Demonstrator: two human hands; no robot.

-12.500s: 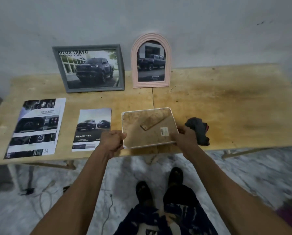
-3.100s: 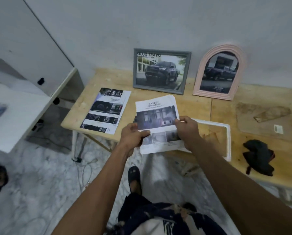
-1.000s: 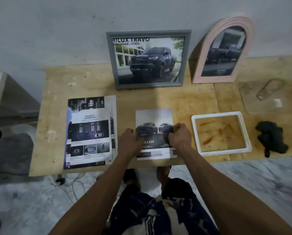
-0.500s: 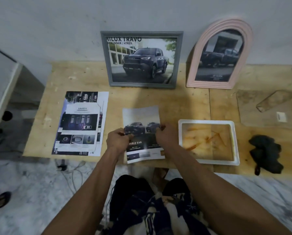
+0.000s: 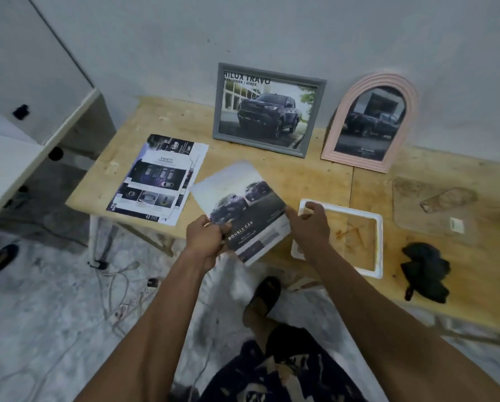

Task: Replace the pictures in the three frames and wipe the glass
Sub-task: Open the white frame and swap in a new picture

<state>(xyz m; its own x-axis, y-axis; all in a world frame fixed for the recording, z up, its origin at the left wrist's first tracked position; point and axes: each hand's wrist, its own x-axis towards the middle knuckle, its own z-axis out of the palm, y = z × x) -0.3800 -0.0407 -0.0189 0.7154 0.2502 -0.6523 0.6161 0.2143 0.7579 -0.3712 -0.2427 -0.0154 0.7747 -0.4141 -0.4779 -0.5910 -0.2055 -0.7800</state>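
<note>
Wooden table (image 5: 315, 175), car picture (image 5: 243, 204) between both hands.

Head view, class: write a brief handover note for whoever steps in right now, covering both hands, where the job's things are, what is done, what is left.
Left hand and right hand grip the Double Cab print, lifted.
White frame lies emptied; its backing board and the black cloth lie to its right.
Grey frame and pink arched frame lean on the wall, pictures in.
Spare prints: left.
Left: fit print, close frame, wipe glass.
</note>
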